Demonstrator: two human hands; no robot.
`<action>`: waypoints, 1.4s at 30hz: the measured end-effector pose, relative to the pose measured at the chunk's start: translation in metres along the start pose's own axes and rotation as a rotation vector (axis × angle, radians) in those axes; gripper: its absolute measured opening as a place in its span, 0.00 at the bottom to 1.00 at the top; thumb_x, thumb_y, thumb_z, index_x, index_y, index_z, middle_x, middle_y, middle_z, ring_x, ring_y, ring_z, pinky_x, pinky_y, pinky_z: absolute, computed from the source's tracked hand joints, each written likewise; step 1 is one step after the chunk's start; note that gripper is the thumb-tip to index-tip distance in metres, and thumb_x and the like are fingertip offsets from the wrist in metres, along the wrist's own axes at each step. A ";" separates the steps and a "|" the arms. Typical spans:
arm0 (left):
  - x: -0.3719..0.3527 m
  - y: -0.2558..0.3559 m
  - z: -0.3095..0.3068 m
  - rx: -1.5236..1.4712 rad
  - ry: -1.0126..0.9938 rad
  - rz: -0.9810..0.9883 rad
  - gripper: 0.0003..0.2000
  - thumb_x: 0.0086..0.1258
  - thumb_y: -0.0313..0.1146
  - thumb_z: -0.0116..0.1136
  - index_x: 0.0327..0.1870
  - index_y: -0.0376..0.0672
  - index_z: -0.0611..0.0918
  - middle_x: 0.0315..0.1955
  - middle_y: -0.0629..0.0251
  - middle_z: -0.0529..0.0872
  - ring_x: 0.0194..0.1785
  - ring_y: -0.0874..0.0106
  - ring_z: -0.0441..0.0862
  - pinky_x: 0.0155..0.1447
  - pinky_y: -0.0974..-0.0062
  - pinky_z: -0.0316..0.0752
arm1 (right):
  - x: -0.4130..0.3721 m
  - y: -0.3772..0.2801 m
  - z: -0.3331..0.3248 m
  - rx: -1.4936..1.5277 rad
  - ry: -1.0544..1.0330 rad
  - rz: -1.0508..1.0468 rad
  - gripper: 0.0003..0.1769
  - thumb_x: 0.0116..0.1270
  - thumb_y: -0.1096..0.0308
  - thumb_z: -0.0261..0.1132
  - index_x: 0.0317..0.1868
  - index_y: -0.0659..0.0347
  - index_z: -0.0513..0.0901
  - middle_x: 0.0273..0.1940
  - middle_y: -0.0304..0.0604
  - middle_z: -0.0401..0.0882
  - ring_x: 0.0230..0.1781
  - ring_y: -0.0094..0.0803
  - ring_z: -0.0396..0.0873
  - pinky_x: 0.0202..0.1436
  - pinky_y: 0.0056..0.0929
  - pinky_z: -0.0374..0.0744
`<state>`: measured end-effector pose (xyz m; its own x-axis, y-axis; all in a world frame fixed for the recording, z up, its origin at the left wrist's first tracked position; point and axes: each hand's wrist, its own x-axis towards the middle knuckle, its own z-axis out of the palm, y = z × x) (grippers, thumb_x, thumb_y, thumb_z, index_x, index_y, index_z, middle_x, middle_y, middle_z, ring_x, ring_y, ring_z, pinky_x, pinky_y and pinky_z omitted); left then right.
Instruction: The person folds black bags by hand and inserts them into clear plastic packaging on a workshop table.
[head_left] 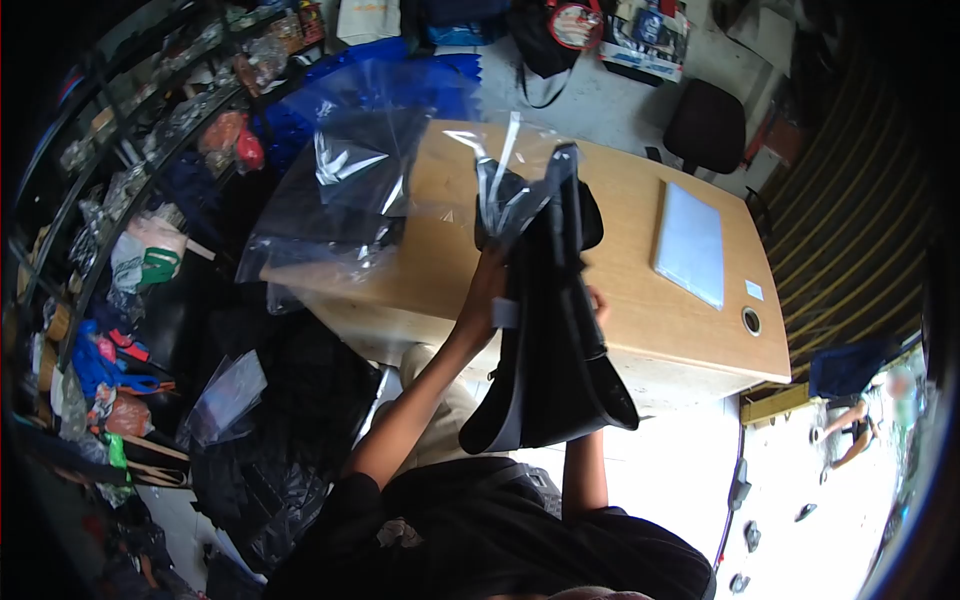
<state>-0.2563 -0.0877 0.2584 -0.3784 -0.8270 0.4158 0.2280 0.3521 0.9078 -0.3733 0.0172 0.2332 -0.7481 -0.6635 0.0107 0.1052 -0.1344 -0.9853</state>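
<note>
A black bag (545, 330) is held up at the near edge of the wooden table, its wide end toward me. My left hand (485, 295) is closed on the bag's left side, with part of the fingers hidden by it. My right hand (599, 306) is mostly hidden behind the bag; a few fingers show curled at its right edge. Clear plastic (508, 195) lies over the bag's far end. To the left, large clear plastic bags (360, 170) are spread over the table, a dark flat thing showing under or inside them.
A plastic-wrapped pale stack (690, 245) lies on the right of the table (630, 220), near a round cable hole (751, 320). Crowded shelves (140, 170) line the left. A dark chair (708, 125) stands beyond; another person (850, 430) is at far right.
</note>
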 end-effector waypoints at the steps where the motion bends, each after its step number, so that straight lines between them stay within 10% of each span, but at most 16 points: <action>1: 0.002 0.005 0.012 0.035 -0.053 0.021 0.16 0.70 0.32 0.46 0.54 0.33 0.77 0.51 0.47 0.76 0.57 0.52 0.75 0.65 0.61 0.67 | 0.001 -0.001 -0.017 -0.042 -0.011 -0.136 0.32 0.71 0.70 0.63 0.70 0.54 0.58 0.53 0.49 0.76 0.50 0.30 0.77 0.53 0.28 0.75; 3: 0.006 0.022 0.032 0.101 -0.149 0.082 0.16 0.70 0.34 0.46 0.53 0.33 0.77 0.49 0.47 0.76 0.56 0.50 0.75 0.63 0.61 0.68 | 0.002 -0.003 -0.051 -0.125 -0.017 -0.411 0.30 0.74 0.67 0.59 0.72 0.55 0.58 0.51 0.49 0.78 0.49 0.31 0.77 0.53 0.27 0.75; 5: 0.013 0.030 0.047 0.291 -0.316 0.078 0.14 0.69 0.32 0.48 0.49 0.33 0.79 0.43 0.48 0.76 0.49 0.48 0.76 0.56 0.59 0.71 | 0.014 0.019 -0.094 -0.036 0.020 -0.051 0.30 0.73 0.47 0.56 0.63 0.63 0.72 0.50 0.47 0.79 0.49 0.33 0.79 0.55 0.25 0.78; 8: 0.017 0.040 0.057 0.378 -0.406 0.202 0.11 0.67 0.29 0.50 0.45 0.33 0.81 0.47 0.45 0.77 0.52 0.50 0.77 0.59 0.62 0.72 | -0.019 -0.060 -0.099 0.478 -0.305 0.380 0.53 0.68 0.25 0.35 0.70 0.69 0.64 0.61 0.49 0.74 0.59 0.37 0.74 0.64 0.31 0.72; 13: 0.002 0.034 0.075 0.612 -0.404 0.426 0.09 0.63 0.29 0.57 0.41 0.35 0.83 0.40 0.49 0.77 0.46 0.52 0.77 0.53 0.59 0.74 | -0.021 -0.053 -0.091 0.187 -0.248 0.205 0.38 0.69 0.39 0.60 0.61 0.67 0.69 0.53 0.45 0.75 0.55 0.30 0.73 0.60 0.28 0.71; 16: 0.001 0.041 0.075 0.653 -0.453 0.470 0.08 0.61 0.31 0.61 0.38 0.38 0.83 0.38 0.54 0.77 0.46 0.53 0.77 0.51 0.61 0.74 | -0.017 -0.083 -0.058 0.011 -0.179 0.096 0.38 0.51 0.65 0.80 0.59 0.69 0.70 0.49 0.46 0.78 0.50 0.31 0.77 0.59 0.29 0.73; 21: 0.013 0.023 0.064 0.761 -0.472 0.582 0.05 0.64 0.30 0.58 0.35 0.38 0.79 0.36 0.58 0.78 0.44 0.55 0.76 0.49 0.61 0.73 | 0.009 -0.077 -0.070 -0.063 -0.268 0.176 0.41 0.45 0.74 0.80 0.60 0.69 0.69 0.50 0.47 0.80 0.51 0.34 0.79 0.60 0.30 0.74; 25: 0.035 0.020 0.041 0.321 -0.302 0.276 0.09 0.72 0.30 0.50 0.32 0.33 0.73 0.31 0.51 0.76 0.33 0.55 0.75 0.39 0.64 0.69 | 0.021 -0.065 -0.077 -0.160 -0.341 -0.032 0.42 0.46 0.76 0.77 0.63 0.70 0.68 0.51 0.49 0.81 0.52 0.38 0.80 0.60 0.34 0.75; 33: 0.079 0.050 -0.002 0.292 -0.122 0.255 0.10 0.72 0.29 0.45 0.31 0.32 0.72 0.25 0.51 0.75 0.30 0.58 0.74 0.38 0.64 0.69 | 0.005 -0.166 -0.062 -1.038 -0.583 -0.313 0.41 0.47 0.74 0.70 0.66 0.64 0.67 0.47 0.58 0.82 0.50 0.44 0.82 0.54 0.37 0.76; 37: 0.071 0.074 -0.016 0.298 -0.335 0.212 0.08 0.72 0.28 0.46 0.33 0.32 0.72 0.25 0.55 0.73 0.29 0.66 0.73 0.38 0.69 0.69 | 0.030 -0.167 -0.067 -0.778 -0.602 -0.378 0.40 0.48 0.73 0.70 0.65 0.66 0.68 0.49 0.56 0.82 0.50 0.42 0.82 0.55 0.34 0.76; 39: 0.056 0.089 -0.017 0.348 -0.435 0.227 0.09 0.75 0.30 0.46 0.33 0.35 0.69 0.24 0.62 0.67 0.30 0.74 0.67 0.39 0.75 0.65 | 0.039 -0.165 -0.065 -0.398 -0.492 -0.091 0.39 0.48 0.73 0.70 0.63 0.69 0.69 0.50 0.54 0.82 0.50 0.40 0.81 0.57 0.31 0.76; 42: 0.046 0.090 -0.014 0.417 -0.465 0.397 0.08 0.73 0.27 0.49 0.33 0.33 0.71 0.27 0.59 0.71 0.33 0.66 0.73 0.41 0.70 0.69 | 0.049 -0.157 -0.056 -0.255 -0.444 -0.075 0.40 0.48 0.73 0.70 0.64 0.71 0.68 0.51 0.52 0.81 0.51 0.40 0.80 0.60 0.30 0.75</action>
<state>-0.2407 -0.1003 0.3580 -0.7008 -0.3644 0.6133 0.1015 0.8000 0.5913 -0.4630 0.0471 0.3784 -0.3911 -0.9149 0.0998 -0.1425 -0.0469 -0.9887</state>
